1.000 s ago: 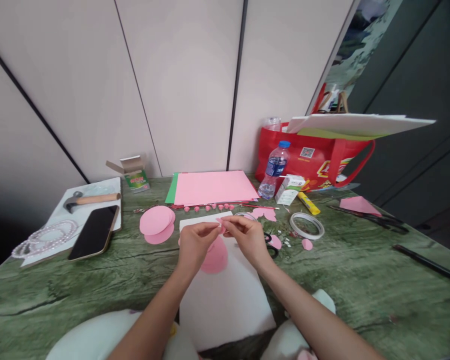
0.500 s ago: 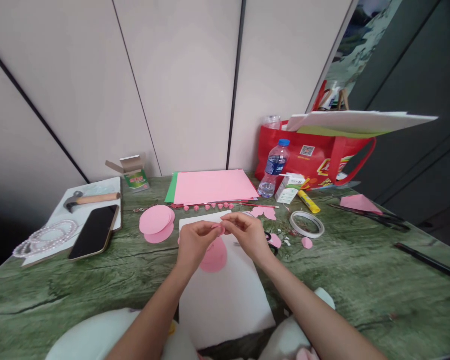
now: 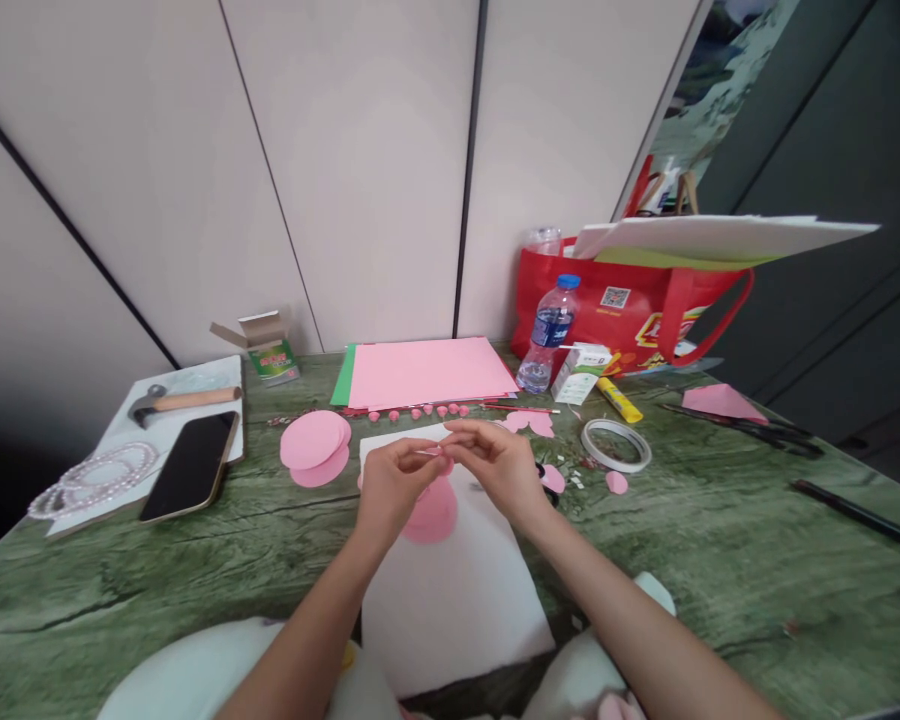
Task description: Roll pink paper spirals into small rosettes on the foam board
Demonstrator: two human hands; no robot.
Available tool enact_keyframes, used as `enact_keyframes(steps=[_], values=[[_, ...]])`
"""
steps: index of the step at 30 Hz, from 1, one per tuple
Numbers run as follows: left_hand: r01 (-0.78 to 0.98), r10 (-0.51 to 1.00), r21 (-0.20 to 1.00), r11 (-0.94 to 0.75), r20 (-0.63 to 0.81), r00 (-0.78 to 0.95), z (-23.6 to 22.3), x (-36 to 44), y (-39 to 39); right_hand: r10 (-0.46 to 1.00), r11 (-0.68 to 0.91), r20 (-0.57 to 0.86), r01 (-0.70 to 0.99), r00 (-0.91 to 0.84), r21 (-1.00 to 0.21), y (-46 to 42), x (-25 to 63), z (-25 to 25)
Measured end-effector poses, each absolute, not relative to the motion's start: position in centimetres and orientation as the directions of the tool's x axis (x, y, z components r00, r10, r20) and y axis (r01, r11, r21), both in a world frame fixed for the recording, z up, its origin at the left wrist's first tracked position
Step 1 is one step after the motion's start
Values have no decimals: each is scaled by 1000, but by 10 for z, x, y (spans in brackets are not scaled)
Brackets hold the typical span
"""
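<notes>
My left hand point(image 3: 391, 482) and my right hand point(image 3: 497, 462) meet above a white foam sheet point(image 3: 450, 590). Both pinch a small pink paper piece point(image 3: 433, 453) between their fingertips. Under the hands a pink paper circle point(image 3: 431, 512) lies on the white sheet. A row of small pink paper bits point(image 3: 420, 412) lies just beyond the sheet, in front of a stack of pink paper point(image 3: 427, 372).
Two pink circles point(image 3: 313, 446), a phone point(image 3: 190, 465), a hammer point(image 3: 180, 400) and a bead string point(image 3: 94, 478) lie left. A tape roll point(image 3: 615, 445), glue stick point(image 3: 619, 401), water bottle point(image 3: 549, 333), small box point(image 3: 579, 373) and red bag point(image 3: 630, 310) stand right.
Both hands have risen slightly with the small pink piece and keep working it between the fingertips. The view has shifted a little.
</notes>
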State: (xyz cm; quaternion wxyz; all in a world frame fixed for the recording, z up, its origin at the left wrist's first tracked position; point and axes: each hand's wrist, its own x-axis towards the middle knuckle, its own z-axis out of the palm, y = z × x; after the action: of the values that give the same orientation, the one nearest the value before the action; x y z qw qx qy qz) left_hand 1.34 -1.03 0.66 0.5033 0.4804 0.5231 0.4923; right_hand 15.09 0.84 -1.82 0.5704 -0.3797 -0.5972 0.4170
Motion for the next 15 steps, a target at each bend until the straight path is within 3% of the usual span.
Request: enact_keyframes(steps=[6, 15], values=[[3, 999, 999, 33, -33, 8, 7, 12, -11, 909, 417, 416, 47, -17, -908, 9, 152, -17], [-270, 986, 960, 79, -116, -124, 5, 10, -8, 877, 465, 443, 99, -186, -880, -1, 145, -13]])
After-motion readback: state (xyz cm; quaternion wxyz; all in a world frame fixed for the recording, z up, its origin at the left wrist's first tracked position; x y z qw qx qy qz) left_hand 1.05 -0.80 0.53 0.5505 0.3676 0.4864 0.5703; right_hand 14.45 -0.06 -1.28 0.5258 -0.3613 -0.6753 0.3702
